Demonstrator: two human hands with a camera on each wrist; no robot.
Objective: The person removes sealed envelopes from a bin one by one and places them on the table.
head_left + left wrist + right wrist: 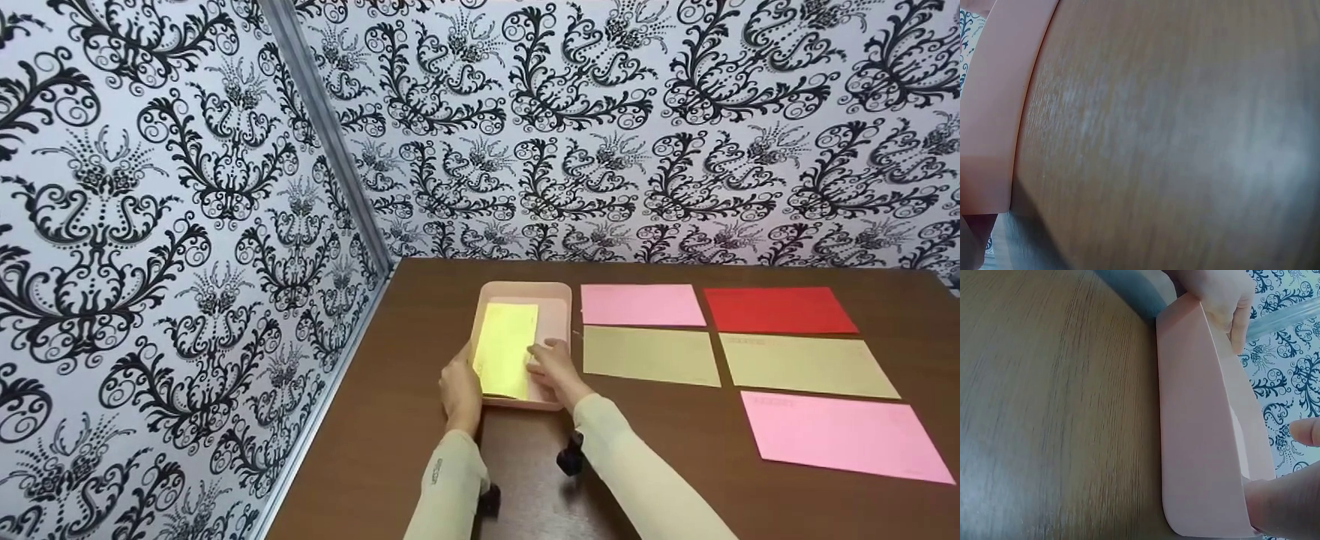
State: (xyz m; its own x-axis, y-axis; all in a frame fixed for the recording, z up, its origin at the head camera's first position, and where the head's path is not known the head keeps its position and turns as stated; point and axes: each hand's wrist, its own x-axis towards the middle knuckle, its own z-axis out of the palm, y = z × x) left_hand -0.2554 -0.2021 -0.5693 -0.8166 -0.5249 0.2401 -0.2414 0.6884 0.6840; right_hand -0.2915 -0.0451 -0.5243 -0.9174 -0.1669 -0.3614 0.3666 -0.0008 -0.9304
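A pale pink plastic tray (553, 311) lies on the brown table, with a bright yellow paper envelope (506, 349) flat inside it. My left hand (460, 386) grips the tray's left side near the front corner; the right wrist view also shows this left hand (1221, 295) at the tray's rim. Over the front right of the tray, my right hand (556, 370) reaches inside, its fingers loosely bent by the envelope's right edge. Whether they touch the envelope cannot be told. In the right wrist view, the right hand (1289, 500) crosses the tray wall, thumb apart.
Right of the tray lie a pink envelope (641, 305), a red envelope (780, 310), a tan envelope (651, 355), a pale yellow envelope (808, 365) and another pink envelope (847, 436). Patterned walls (600, 135) border the table (360, 420) at the back and left.
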